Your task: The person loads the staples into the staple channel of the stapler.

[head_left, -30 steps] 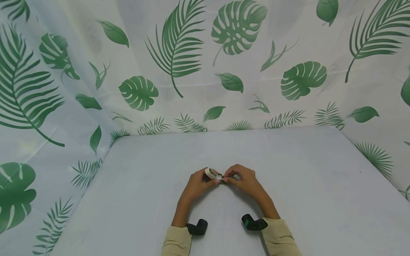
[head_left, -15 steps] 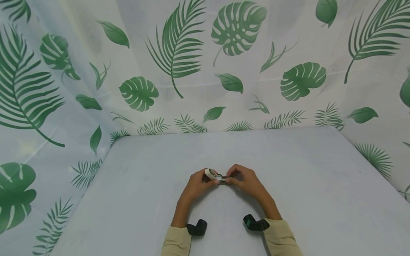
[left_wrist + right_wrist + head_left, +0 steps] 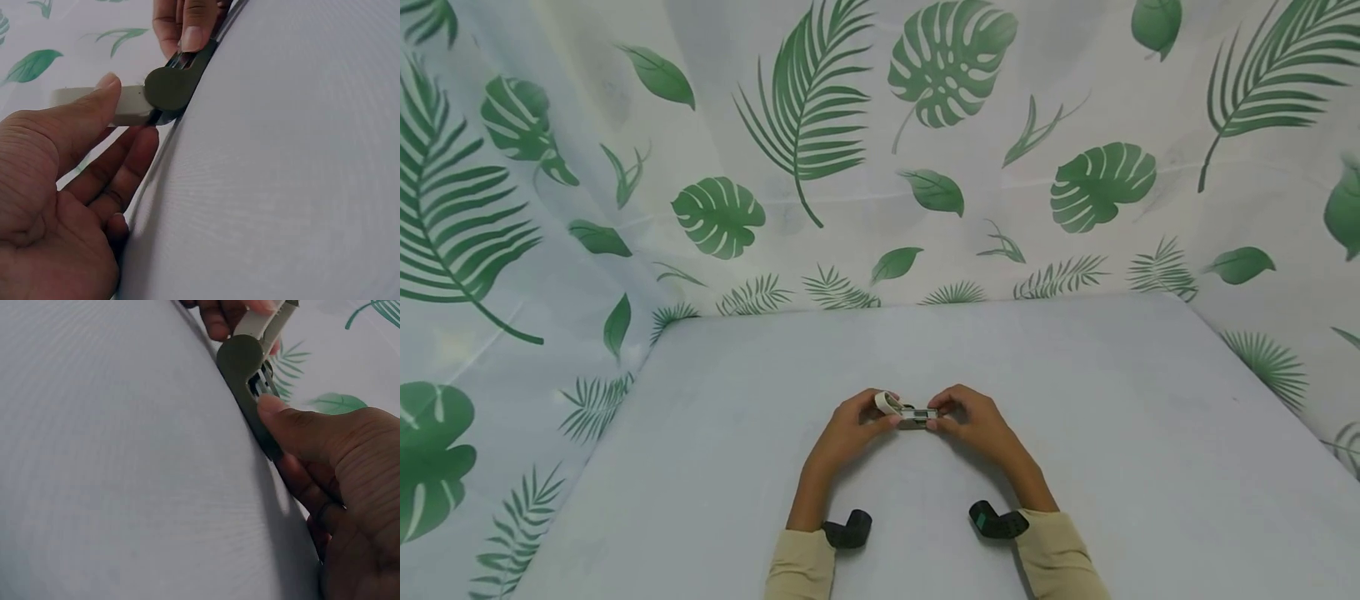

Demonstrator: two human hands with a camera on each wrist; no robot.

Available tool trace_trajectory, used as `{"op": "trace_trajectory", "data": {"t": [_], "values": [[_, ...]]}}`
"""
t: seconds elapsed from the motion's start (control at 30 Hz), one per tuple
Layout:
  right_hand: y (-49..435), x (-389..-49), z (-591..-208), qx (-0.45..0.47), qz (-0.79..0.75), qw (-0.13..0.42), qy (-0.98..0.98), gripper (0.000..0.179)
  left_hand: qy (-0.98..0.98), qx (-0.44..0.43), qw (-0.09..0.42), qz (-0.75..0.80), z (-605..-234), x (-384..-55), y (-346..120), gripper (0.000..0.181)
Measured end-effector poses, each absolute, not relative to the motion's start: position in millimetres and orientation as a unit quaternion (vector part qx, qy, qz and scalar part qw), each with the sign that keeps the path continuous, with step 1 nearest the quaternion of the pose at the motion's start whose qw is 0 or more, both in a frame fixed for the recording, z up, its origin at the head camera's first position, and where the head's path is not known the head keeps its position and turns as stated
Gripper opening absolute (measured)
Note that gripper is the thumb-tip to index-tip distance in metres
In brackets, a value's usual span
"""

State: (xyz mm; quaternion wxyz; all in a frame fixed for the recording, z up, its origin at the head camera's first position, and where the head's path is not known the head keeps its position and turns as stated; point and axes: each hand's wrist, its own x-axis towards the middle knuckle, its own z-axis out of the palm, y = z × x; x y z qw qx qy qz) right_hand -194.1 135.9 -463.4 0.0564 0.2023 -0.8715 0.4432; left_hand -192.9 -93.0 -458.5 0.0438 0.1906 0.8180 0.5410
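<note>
A small stapler is between both hands near the middle of the table, its cream cover swung up from the dark green body. Its metal staple channel shows in the head view. My left hand holds the cover end, thumb along the cream part and fingers beneath, as the left wrist view shows. From the other end, my right hand pinches the stapler, thumb over the channel and fingers behind the body. The right fingertips are partly hidden.
A white-covered table spreads around the hands. Behind it and along the sides hangs a white curtain printed with green leaves. Black wrist cameras sit at both cuffs of the beige sleeves.
My right fingers have drawn back from the middle of the stapler to its right end, uncovering more of the channel. My left hand has shifted slightly left. The head view has turned a little.
</note>
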Motion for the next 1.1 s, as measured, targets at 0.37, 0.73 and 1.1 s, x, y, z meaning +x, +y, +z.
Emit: {"op": "trace_trajectory", "data": {"t": [0.37, 0.73, 1.1], "values": [[135, -198, -465, 0.207, 0.443, 0.065, -0.87, 0.025, 0.796, 0.137, 0.03, 0.589, -453, -193, -95, 0.029], [134, -195, -462, 0.195, 0.442, 0.061, -0.873, 0.024, 0.822, 0.144, 0.011, 0.551, -445, -190, -84, 0.029], [135, -194, -466, 0.191, 0.438, 0.068, -0.876, 0.023, 0.877, 0.165, -0.038, 0.449, -443, -189, -70, 0.027]]}}
